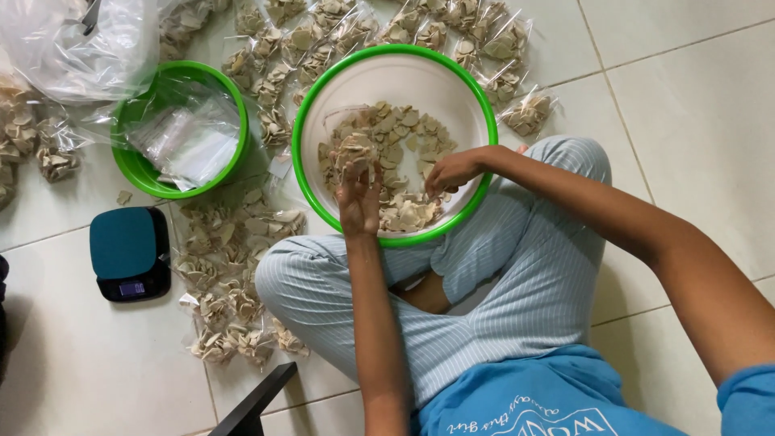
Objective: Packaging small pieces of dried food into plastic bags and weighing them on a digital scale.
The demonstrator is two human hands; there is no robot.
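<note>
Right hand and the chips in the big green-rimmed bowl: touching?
Touching. The head view shows the right hand reaching over the bowl's rim, its fingertips pressed into the pile of pale chips.

Green-rimmed white basin (323, 97), green bowl (133, 165), pale beige chips (404, 137), teal-topped black scale (129, 252), light-blue striped trousers (500, 291).

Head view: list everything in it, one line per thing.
Big bowl: one, white with green rim, centre, on floor.
Chips: many, beige, loose in big bowl.
Small bowl: one, green, left.
Empty bags: a stack, clear, inside small bowl.
Filled bags: many, clear with beige chips, scattered around both bowls.
Scale: one, dark with teal top, lower left.
Floor: white tiles.
Left hand: holding a bunch of chips.
Right hand: in the chips.
</note>
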